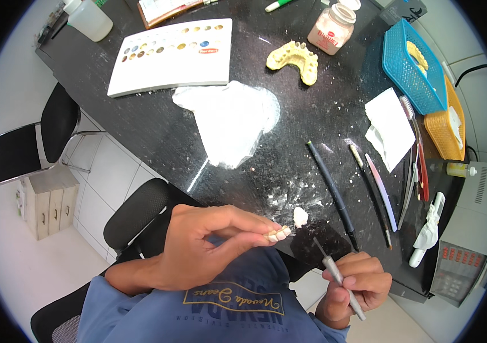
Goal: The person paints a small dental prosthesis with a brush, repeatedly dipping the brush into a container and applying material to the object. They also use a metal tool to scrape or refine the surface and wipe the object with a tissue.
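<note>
Between thumb and fingertips, my left hand (pixel 209 246) pinches a short row of white dental crowns (pixel 279 234) just past the table's near edge. My right hand (pixel 357 280), lower and to the right, is closed around a grey metal handle tool (pixel 332 267). Its thin dark tip points up and left toward the crowns, apart from them. A small white lump (pixel 300 216), perhaps crumpled tissue, lies right beside the crowns. White powder smears the dark table (pixel 266 177) behind it. The inner fingers of my left hand are hidden.
A white tissue (pixel 232 120), a white palette (pixel 169 66) and a yellow dental model (pixel 296 60) lie farther back, near a powder jar (pixel 333 27). Rightward are a black brush (pixel 332 186), several slim tools, a blue basket (pixel 412 68) and an orange basket (pixel 446 134).
</note>
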Motion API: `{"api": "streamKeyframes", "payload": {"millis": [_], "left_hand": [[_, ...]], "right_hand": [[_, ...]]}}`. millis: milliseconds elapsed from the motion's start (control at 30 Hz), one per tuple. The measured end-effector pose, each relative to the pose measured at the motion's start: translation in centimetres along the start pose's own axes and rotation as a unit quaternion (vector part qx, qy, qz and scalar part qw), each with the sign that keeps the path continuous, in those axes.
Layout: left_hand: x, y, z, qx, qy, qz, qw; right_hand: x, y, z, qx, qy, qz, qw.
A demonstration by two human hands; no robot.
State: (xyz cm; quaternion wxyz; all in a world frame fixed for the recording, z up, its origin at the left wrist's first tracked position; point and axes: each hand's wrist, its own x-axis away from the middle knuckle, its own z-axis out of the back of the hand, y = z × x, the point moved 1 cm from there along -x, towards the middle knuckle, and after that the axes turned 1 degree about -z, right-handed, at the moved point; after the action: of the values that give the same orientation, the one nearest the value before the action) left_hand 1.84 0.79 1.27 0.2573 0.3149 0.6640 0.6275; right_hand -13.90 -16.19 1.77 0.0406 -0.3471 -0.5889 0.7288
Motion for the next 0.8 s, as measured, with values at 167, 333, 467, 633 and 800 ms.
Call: {"api": "streamKeyframes", "payload": {"millis": [167, 333, 467, 633, 800], "left_hand": [[0.2, 0.8, -0.9, 0.224, 0.075, 0.087, 0.968], [0.3, 0.1, -0.7, 0.077, 0.040, 0.034, 0.996], [-0.1, 0.1, -0.2, -0.027, 0.009, -0.002, 1.000], [-0.4, 0.2, -0.2, -0.054, 0.002, -0.040, 0.998], [-0.3, 0.0, -0.2, -0.048, 0.003, -0.040, 0.998]], "right_hand": [[-0.4, -0.4, -1.0, 0.101, 0.020, 0.010, 0.995], [-1.3, -0.6, -1.8, 0.061, 0.011, 0.038, 0.997], [-1.2, -0.5, -1.8, 0.073, -0.029, 0.010, 0.997], [-1.1, -0.7, -1.6, 0.108, -0.053, -0.013, 0.993], [-1.3, -0.7, -2.1, 0.103, -0.050, -0.014, 0.993]]}}
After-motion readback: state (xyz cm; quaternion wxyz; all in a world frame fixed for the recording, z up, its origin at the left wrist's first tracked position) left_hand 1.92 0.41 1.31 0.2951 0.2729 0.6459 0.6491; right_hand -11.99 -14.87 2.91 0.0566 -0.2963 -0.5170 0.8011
